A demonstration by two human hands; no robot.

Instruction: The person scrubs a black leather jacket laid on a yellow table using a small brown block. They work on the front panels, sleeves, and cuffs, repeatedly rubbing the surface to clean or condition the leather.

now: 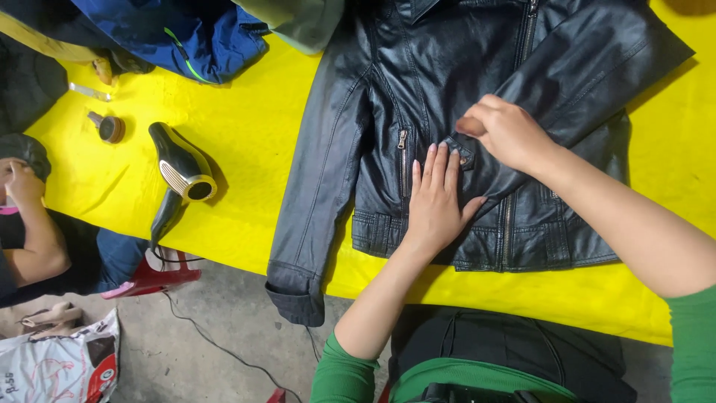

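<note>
Black, glossy leather with fine creases covers the middle of the scene: a zip-front leather jacket [447, 89] lies spread flat on a bright yellow tabletop [246, 134], its hem toward the person. The left hand [436, 205] rests palm-down on the jacket front, fingers straight and close together, its grip flat and holding nothing. Just above those fingertips the right hand [507, 134] closes its grip to a narrow pinch on a small rounded brownish piece [470, 125] pressed against the cuff [464, 153] of the jacket's sleeve, which is folded across the chest. What that piece is cannot be told. A metal pocket zip [403, 160] runs vertically just left of the left hand's fingertips. The jacket's other sleeve [306, 224] hangs over the tabletop's near edge, well left of both hands. Farther left lie a black hair dryer [179, 175] with a ribbed gold band, and a small round tin [110, 128]. Blue and green garments [186, 30] bunch at the far edge. Another person's arm [30, 224] shows at the far left.
</note>
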